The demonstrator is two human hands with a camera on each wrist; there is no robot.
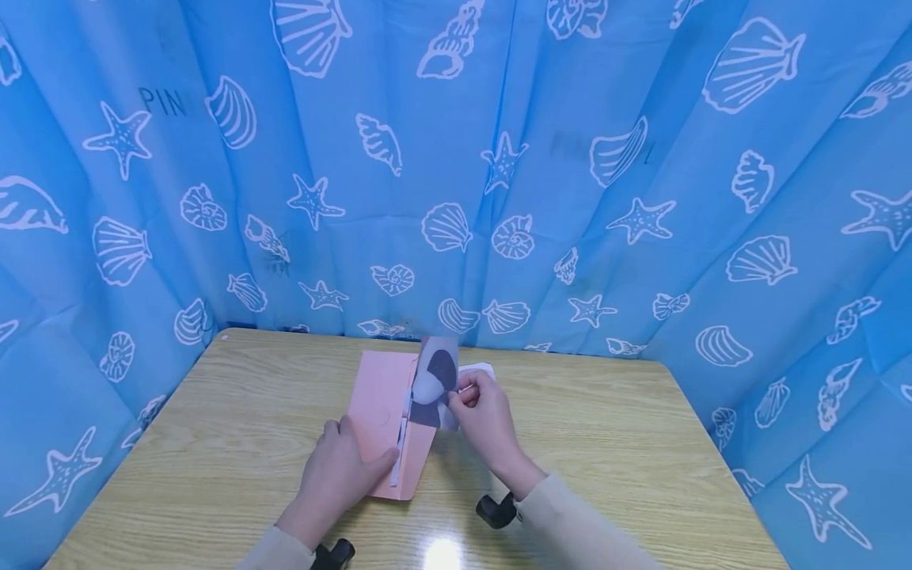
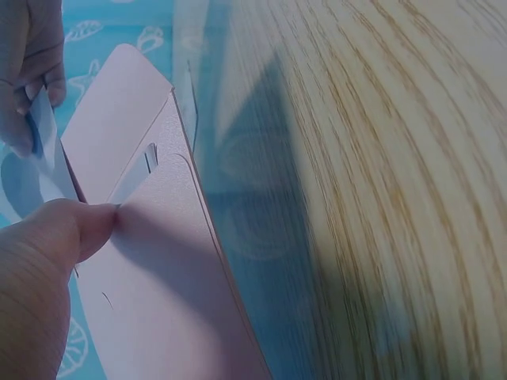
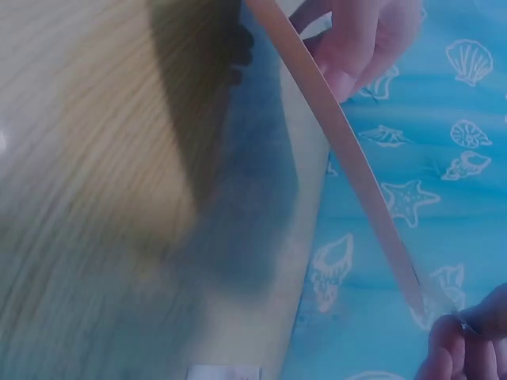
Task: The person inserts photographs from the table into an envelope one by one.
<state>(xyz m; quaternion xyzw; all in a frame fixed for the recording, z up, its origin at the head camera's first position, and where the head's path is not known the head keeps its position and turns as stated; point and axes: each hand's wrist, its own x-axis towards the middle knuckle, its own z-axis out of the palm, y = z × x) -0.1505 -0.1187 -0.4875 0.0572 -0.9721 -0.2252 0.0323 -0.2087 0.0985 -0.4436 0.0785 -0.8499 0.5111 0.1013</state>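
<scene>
My left hand grips a pink paper envelope by its lower part, the thumb lying over the front near the opening. The envelope is raised at a tilt over the table, its flap folded out. A whitish strip shows along the opening. With thumb and fingertips, my right hand pinches the edge of a grey printed card with dark and pale rounded shapes. The card overlaps the envelope's opening side in the head view. Edge-on, the envelope appears as a narrow pink band in the right wrist view.
A white piece of paper lies on the wooden table behind my right hand. A blue curtain with white shells and starfish hangs at the table's back and sides. Black wrist mounts sit under both wrists.
</scene>
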